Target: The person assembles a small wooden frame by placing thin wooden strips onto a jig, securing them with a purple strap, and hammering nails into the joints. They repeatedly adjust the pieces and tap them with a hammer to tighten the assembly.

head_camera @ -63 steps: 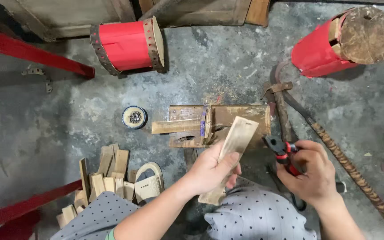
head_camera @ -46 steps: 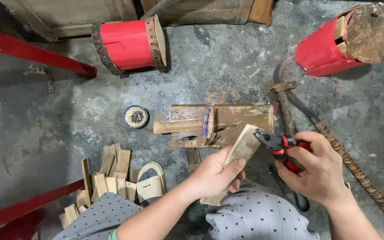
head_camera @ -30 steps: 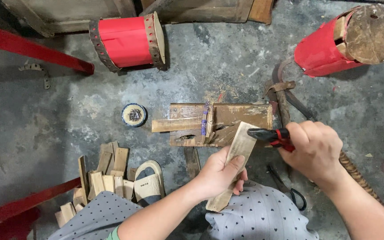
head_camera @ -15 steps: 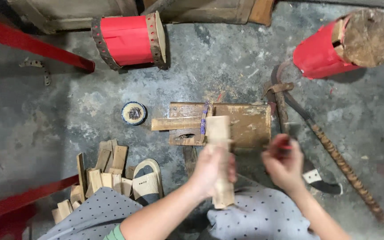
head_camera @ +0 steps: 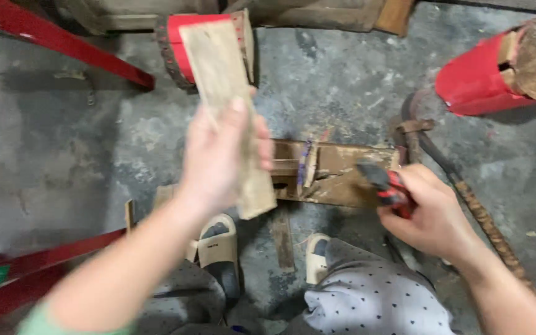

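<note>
My left hand [head_camera: 221, 155] grips a flat pale wooden slat [head_camera: 224, 93] and holds it raised close to the camera, tilted, over the floor. My right hand [head_camera: 432, 217] is closed on red-handled pliers [head_camera: 386, 183], their dark jaws pointing left toward a low wooden block jig [head_camera: 336, 174] lying on the concrete floor. The slat hides the jig's left part.
Two red-wrapped cylinders [head_camera: 485, 77] lie at the top, one behind the slat. A rusty metal rod [head_camera: 466, 198] runs at the right. Red bars [head_camera: 63, 46] cross the left side. My sandalled feet [head_camera: 218, 248] and dotted trousers [head_camera: 379, 298] are at the bottom.
My left hand has lifted the slat up from the jig toward the camera. My right hand with the pliers has stayed near the jig's right end. The view has moved closer.
</note>
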